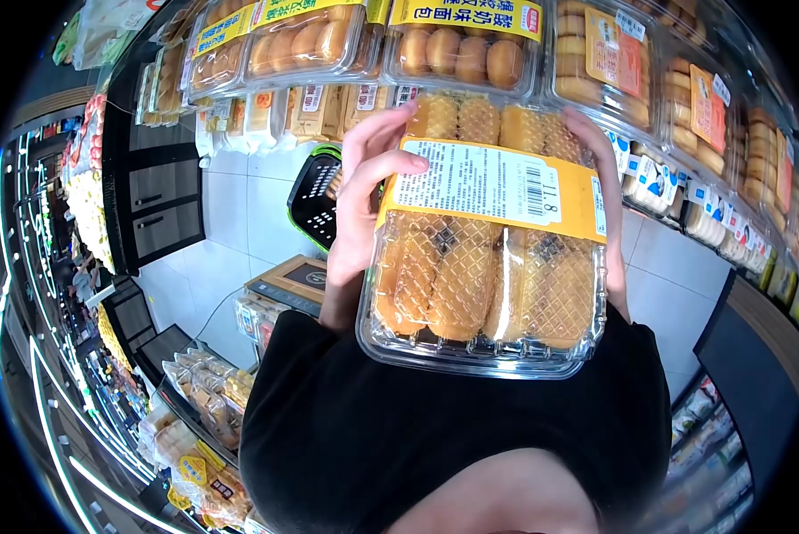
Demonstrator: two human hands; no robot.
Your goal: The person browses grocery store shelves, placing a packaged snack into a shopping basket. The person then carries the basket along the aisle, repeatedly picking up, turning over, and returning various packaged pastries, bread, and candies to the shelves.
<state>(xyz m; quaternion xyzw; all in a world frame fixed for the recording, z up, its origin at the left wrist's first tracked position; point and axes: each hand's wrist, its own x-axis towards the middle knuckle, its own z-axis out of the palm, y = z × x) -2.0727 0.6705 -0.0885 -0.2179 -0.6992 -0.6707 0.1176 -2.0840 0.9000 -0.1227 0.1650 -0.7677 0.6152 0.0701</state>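
A clear plastic pastry box [497,285] is held up in front of my chest, between both hands. Inside lie several golden rolls with a waffle-like grid pattern. A yellow paper band wraps its middle, with a white printed label [480,182] and a barcode. My left hand [368,196] grips the left side, thumb lying on the label's edge. My right hand [604,196] holds the right side; its fingers show only partly at the far corner and along the edge. Just beyond the box, packs of round buns [462,53] stand on the display shelf.
More bun boxes [604,58] with orange labels line the shelf to the right, and white packs [653,182] sit below them. A black shopping basket [315,196] with a green rim is on the tiled floor. Bagged bread [208,392] lies at lower left. A dark cabinet [755,347] stands right.
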